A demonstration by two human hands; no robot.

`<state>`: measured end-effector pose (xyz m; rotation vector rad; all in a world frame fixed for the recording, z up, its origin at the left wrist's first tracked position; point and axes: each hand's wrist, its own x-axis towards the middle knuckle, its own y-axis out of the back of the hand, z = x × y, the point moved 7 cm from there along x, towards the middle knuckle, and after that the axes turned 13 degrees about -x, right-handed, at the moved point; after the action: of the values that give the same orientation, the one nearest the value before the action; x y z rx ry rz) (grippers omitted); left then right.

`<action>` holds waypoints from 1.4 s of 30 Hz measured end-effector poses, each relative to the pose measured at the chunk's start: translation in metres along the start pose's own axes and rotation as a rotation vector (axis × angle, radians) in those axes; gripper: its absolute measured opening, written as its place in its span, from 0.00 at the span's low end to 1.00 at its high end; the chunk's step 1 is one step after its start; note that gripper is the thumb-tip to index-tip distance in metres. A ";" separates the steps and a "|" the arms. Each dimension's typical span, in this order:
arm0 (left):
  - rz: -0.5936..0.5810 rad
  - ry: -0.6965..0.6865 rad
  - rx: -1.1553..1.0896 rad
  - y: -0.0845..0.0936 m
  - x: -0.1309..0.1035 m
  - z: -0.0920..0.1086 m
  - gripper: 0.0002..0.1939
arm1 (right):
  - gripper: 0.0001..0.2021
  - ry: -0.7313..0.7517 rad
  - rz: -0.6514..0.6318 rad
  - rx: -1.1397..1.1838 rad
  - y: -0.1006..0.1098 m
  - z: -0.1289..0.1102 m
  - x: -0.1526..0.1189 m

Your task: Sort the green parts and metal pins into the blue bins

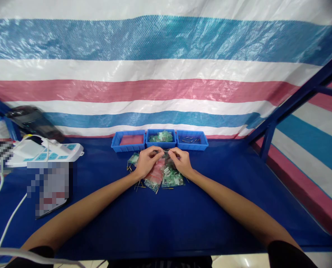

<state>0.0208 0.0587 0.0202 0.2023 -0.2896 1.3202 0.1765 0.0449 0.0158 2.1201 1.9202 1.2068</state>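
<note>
Both hands meet near the middle of the blue table, just in front of the blue trays. My left hand (148,161) and my right hand (180,160) pinch a thin dark metal piece (166,150) between their fingertips; its exact shape is too small to tell. Under and between the hands lie a bag with red marking (155,174) and green-printed clear bags (172,177) with small parts inside. Another green bag (133,159) lies beside my left hand. Loose thin metal pieces (139,185) are scattered around the bags.
Three blue trays stand along the back: left with red bags (131,140), middle with green bags (164,136), right with thin metal pieces (189,140). A white power strip (76,149), cables and a blurred flat object (52,190) are at left. Striped sheeting (166,91) hangs behind.
</note>
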 end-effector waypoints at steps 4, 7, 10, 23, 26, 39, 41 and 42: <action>0.009 -0.042 0.003 0.001 -0.001 0.003 0.11 | 0.15 0.020 -0.019 -0.013 -0.001 -0.003 0.001; 0.016 -0.058 0.007 0.002 -0.001 0.004 0.11 | 0.16 0.044 -0.049 -0.032 -0.004 -0.005 0.002; 0.009 -0.026 -0.012 0.001 -0.002 0.002 0.10 | 0.16 0.052 -0.063 -0.047 -0.005 -0.005 0.003; 0.018 -0.054 -0.017 0.002 -0.001 0.001 0.14 | 0.17 0.039 -0.036 -0.080 -0.002 -0.005 0.003; 0.001 -0.111 0.063 0.002 -0.001 0.006 0.14 | 0.17 0.039 -0.023 -0.079 -0.001 -0.005 0.003; 0.008 -0.033 -0.041 0.001 0.000 -0.002 0.14 | 0.13 0.020 0.001 -0.041 0.000 -0.001 0.000; 0.005 -0.020 -0.044 0.000 -0.001 -0.002 0.14 | 0.12 0.021 0.009 -0.038 0.000 -0.002 0.000; 0.004 -0.018 -0.042 0.000 -0.001 -0.002 0.14 | 0.12 0.024 0.013 -0.038 0.001 -0.002 0.000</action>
<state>0.0206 0.0588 0.0182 0.1790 -0.3327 1.3154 0.1757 0.0433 0.0175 2.1125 1.8804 1.2666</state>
